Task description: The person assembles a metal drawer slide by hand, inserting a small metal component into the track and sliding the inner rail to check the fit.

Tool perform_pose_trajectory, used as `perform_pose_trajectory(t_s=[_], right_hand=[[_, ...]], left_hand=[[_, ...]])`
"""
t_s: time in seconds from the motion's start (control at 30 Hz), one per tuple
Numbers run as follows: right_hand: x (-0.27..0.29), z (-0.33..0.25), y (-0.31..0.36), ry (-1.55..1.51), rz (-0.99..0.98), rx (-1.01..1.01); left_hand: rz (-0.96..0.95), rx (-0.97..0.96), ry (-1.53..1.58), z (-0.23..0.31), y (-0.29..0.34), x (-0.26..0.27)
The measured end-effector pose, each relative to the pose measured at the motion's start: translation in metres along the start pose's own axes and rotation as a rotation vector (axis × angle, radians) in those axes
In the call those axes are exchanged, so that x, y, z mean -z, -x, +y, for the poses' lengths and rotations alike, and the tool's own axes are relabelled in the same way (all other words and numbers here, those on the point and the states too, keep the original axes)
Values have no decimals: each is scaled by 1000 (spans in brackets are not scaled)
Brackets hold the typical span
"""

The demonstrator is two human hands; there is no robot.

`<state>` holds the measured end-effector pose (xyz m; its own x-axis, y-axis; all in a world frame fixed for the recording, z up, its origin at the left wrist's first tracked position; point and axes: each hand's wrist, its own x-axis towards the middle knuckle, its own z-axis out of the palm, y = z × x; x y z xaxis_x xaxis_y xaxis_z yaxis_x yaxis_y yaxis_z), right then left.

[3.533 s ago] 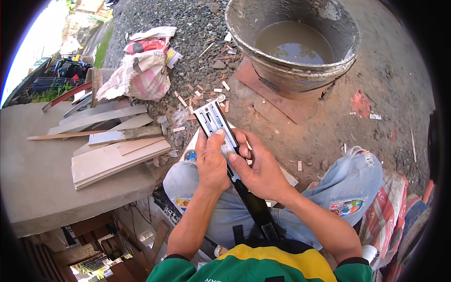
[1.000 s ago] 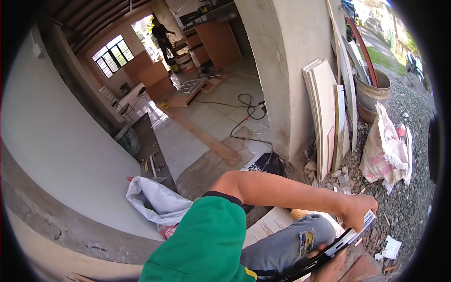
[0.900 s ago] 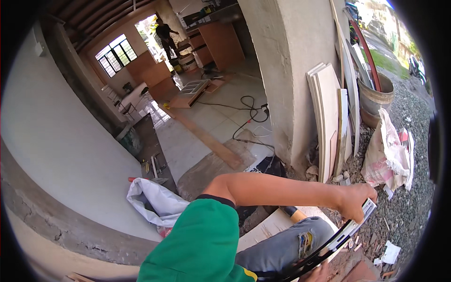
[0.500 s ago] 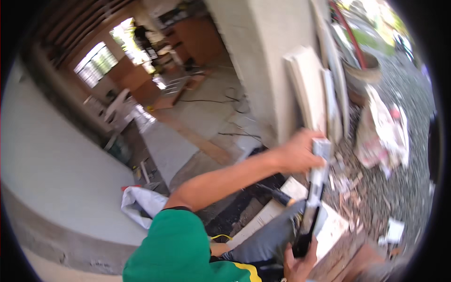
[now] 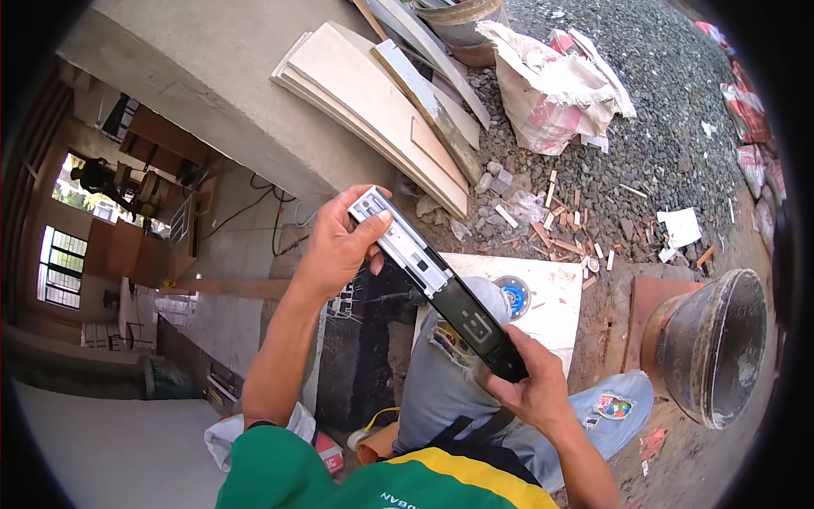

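A drawer slide runs slantwise across the space before me, over my jeans-covered knee. Its upper-left part is silver metal; the lower-right part is black with cut-out slots. My left hand grips the silver end, thumb on top and fingers curled beneath. At the black end, my right hand pinches the slide between thumb and fingers. Beyond the knee lies a white board, and on it a round disc with a blue centre, partly hidden behind the knee.
Cut boards lean by the concrete wall at upper left. A white woven sack stands on gravel. A dark bucket lies tipped at right. Wood scraps litter the ground. At left, a room opens with cables on its floor.
My view has swung to the right. The drawer slide has gone from nearly upright at the right to slanting across the middle. Both hands still hold its ends.
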<state>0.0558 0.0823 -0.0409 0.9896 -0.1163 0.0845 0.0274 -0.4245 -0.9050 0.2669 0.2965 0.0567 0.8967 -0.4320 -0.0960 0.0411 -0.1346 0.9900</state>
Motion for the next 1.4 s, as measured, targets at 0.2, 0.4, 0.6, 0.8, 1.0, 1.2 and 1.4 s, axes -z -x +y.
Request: perform_pose_trajectory(t_s=[0.2,0.4,0.6,0.8,1.0,1.2,1.4], right_hand=[[13,1,21,103,-7,-58],[36,11,36,184,-59,-81],[60,16,36,247,-91,-85],[87,21,33,322,-190,-110],[103,27,21,324,-264,-104],[111,27,-5,365,-363,-54],[120,23,-40,477,-497,-39]], left_hand=[[-70,8,-68,-12,2,-8],[-95,37,-151,-25,11,-17],[-197,57,-156,-34,17,-20],[-274,125,-51,-43,24,-15],[-282,200,51,-42,31,-17],[-303,234,74,-48,41,-6],[-532,371,98,-45,43,-3]])
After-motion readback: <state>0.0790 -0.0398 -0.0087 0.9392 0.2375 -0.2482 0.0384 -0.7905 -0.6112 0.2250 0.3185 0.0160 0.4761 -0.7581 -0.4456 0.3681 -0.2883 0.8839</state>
